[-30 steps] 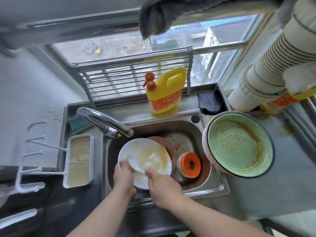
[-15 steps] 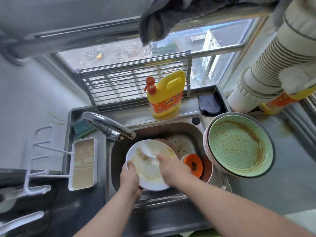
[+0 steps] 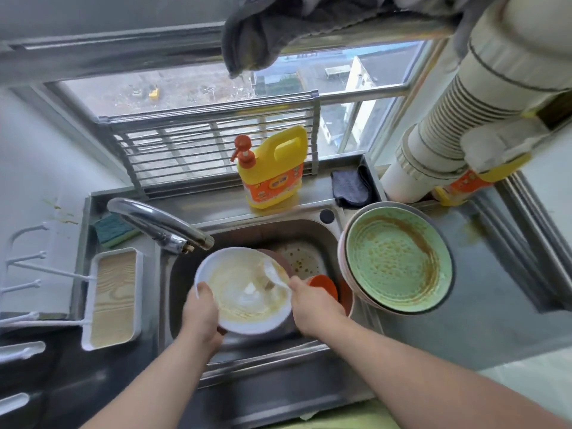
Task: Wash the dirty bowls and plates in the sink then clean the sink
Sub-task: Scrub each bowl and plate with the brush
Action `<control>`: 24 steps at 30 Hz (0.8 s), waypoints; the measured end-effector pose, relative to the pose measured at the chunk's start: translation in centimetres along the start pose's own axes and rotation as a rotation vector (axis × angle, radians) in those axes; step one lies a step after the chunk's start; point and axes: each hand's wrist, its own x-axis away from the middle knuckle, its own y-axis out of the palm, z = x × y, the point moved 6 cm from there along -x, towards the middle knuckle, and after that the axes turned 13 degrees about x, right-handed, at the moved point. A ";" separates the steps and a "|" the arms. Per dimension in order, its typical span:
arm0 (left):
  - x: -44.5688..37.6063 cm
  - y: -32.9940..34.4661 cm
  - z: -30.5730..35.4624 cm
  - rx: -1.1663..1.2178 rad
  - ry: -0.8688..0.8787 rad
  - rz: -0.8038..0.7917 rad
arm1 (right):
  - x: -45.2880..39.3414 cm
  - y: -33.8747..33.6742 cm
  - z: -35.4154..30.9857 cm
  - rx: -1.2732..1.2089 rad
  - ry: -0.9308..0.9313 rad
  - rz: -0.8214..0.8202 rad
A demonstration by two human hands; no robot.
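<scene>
The head camera looks down into a steel sink (image 3: 328, 239) under a window. The left hand (image 3: 199, 314) grips the near left rim of a white bowl (image 3: 244, 292) and keeps it over the basin, a little tilted. The right hand (image 3: 312, 305) pinches the handle of a white spoon (image 3: 274, 275), whose tip lies inside the bowl. One second ago this hand was at the near rim of the bowl and no spoon was seen; now it has moved to the right side and lifts the spoon out of the brown sauce. This probably means the bowl is being emptied before real washing, so the task is only at its start. No water runs from the tap (image 3: 161, 224). An orange bowl (image 3: 323, 286) waits in the sink, and a dirty green plate (image 3: 399, 258) lies on a stack at the right edge. The soap bottle (image 3: 274, 171) stands behind, untouched.
</scene>
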 end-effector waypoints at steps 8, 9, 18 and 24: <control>1.1 1.0 0.1 -0.052 -0.002 0.004 | 1.0 0.5 -3.8 -0.115 -0.070 -0.015; 1.5 1.3 0.5 -0.033 -0.004 -0.006 | -0.2 0.2 -2.4 -0.083 -0.025 0.006; 2.4 2.1 1.2 0.001 0.006 -0.019 | 2.8 0.1 -6.5 -0.208 -0.114 0.006; 3.9 3.2 0.6 0.005 -0.089 -0.108 | 0.3 -1.6 -4.9 -0.263 -0.065 -0.017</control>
